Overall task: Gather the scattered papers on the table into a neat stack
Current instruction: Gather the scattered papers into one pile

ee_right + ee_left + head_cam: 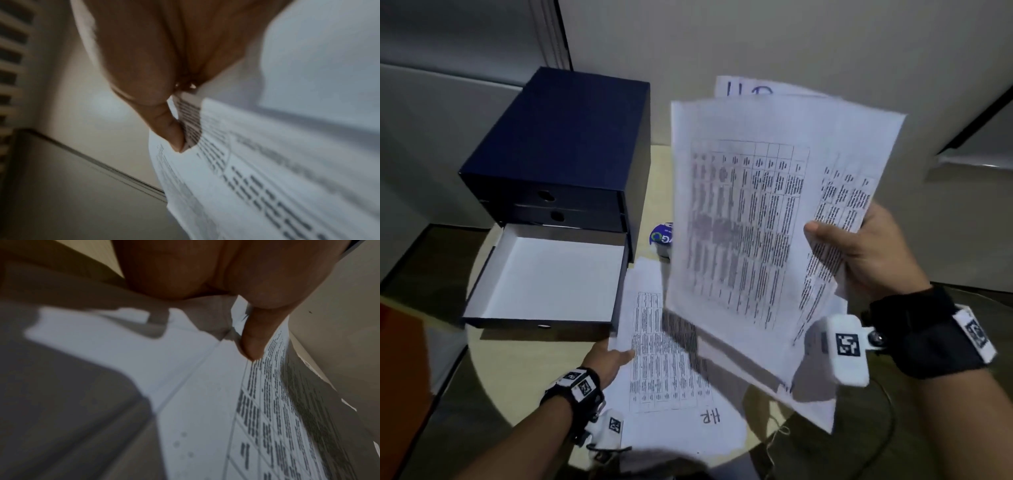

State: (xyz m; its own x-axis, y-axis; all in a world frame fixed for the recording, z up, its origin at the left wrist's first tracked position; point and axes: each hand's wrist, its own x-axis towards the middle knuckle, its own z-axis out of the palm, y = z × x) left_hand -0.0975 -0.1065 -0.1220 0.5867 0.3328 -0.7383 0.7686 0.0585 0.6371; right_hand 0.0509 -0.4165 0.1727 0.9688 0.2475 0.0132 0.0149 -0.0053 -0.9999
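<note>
My right hand (859, 250) holds a loose sheaf of printed papers (753, 219) raised above the table, thumb on the front and fingers hidden behind; the sheets fan out unevenly. In the right wrist view the thumb (164, 129) presses on the printed sheets (267, 178). Another printed sheet marked "H.R" (671, 370) lies flat on the round table (517, 370). My left hand (609, 359) pinches that sheet's left edge; the left wrist view shows the thumb (257, 337) on top of the paper (205, 394).
A dark blue drawer box (565, 154) stands at the back left of the table, its bottom drawer (551, 281) pulled out and white inside. A small round blue-labelled object (659, 236) sits behind the held papers. A cable (876, 438) hangs off the table's right edge.
</note>
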